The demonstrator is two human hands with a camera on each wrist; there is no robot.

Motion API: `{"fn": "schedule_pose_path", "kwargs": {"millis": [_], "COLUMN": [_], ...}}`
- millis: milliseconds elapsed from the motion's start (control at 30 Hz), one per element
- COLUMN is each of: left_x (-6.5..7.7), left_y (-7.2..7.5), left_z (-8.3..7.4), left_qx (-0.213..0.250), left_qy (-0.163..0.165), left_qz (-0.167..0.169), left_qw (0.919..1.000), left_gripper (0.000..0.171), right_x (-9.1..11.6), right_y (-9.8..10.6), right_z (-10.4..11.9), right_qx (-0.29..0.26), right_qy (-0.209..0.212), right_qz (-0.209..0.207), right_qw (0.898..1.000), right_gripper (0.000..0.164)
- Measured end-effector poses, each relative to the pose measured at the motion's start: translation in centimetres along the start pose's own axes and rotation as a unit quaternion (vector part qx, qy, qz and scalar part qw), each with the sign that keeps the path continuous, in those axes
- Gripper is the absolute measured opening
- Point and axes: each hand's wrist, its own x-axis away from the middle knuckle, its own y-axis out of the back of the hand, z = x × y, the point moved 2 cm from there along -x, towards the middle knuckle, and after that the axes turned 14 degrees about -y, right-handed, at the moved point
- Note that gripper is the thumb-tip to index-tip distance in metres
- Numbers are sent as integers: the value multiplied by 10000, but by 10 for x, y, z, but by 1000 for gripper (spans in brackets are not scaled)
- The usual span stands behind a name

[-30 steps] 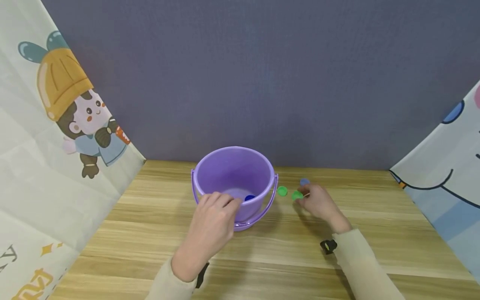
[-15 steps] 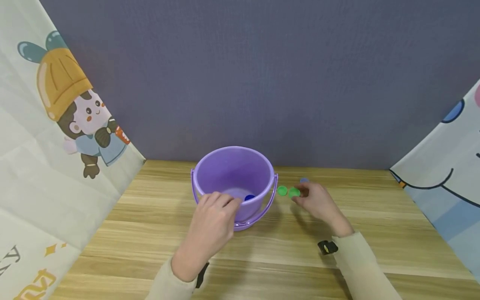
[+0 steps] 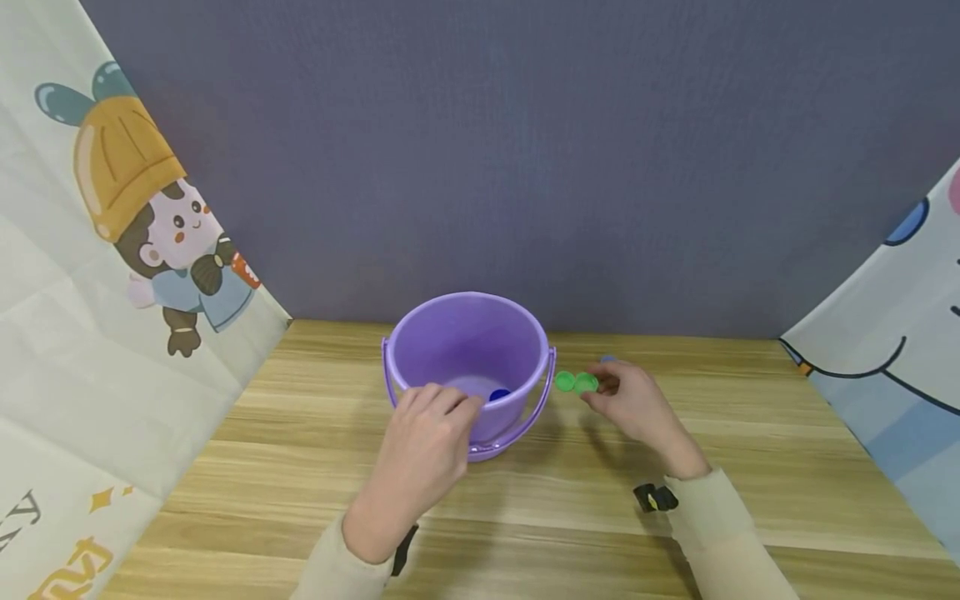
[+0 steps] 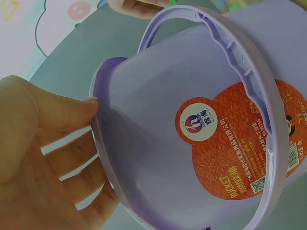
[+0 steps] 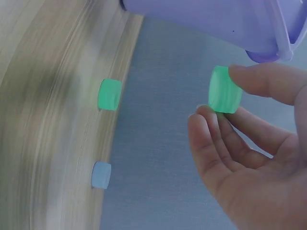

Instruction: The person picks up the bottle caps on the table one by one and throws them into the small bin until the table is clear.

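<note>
A purple bucket [image 3: 468,333] stands upright on the table. My left hand [image 3: 431,437] grips its near rim, the thumb [image 4: 72,109] outside and the other fingers over the edge. My right hand [image 3: 637,408] is to the right of the bucket and pinches a green bottle cap [image 5: 224,90] between thumb and fingertips, held above the table. A second green cap [image 5: 110,94] lies on the table beside the bucket, and a light blue cap [image 5: 101,175] lies farther back, partly hidden behind my right hand in the head view. Inside the bucket is a dark blue cap [image 3: 498,395].
The bucket's handle [image 3: 546,400] hangs down over its near side, in front of a red label [image 4: 235,143]. A grey-blue panel [image 3: 525,167] rises behind the wooden table [image 3: 247,467]. Printed white sheets [image 3: 60,250] stand at both sides.
My right hand has lifted the green cap off the table and shifted slightly left and away, now covering more of the light blue cap. My left hand has stayed on the bucket rim.
</note>
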Motion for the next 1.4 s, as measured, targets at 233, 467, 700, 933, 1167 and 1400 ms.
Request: {"fn": "schedule_pose_path", "kwargs": {"millis": [233, 467, 700, 933, 1167, 1400], "left_x": [0, 1, 2, 3, 4, 5], "left_y": [1, 2, 4, 6, 10, 11], "left_z": [1, 2, 4, 5, 7, 8], "left_qx": [-2, -13, -8, 38, 10, 9], "left_qy": [-20, -37, -9, 0, 4, -9], "left_qz": [5, -18, 31, 43, 82, 95], "left_qw": [10000, 10000, 10000, 10000, 10000, 10000], "left_gripper": [20, 18, 19, 20, 21, 19], "right_x": [3, 7, 10, 13, 15, 18], "right_y": [1, 7, 10, 12, 15, 15], "right_z": [5, 11, 17, 22, 28, 33], "right_qx": [-152, -231, -242, -263, -277, -305], "right_qy": [97, 105, 108, 192, 172, 237], "right_qz": [-111, -184, -236, -311, -445, -477], "right_qw": [9998, 9995, 9994, 9990, 9985, 9981], "right_gripper": [42, 43, 43, 42, 41, 40]}}
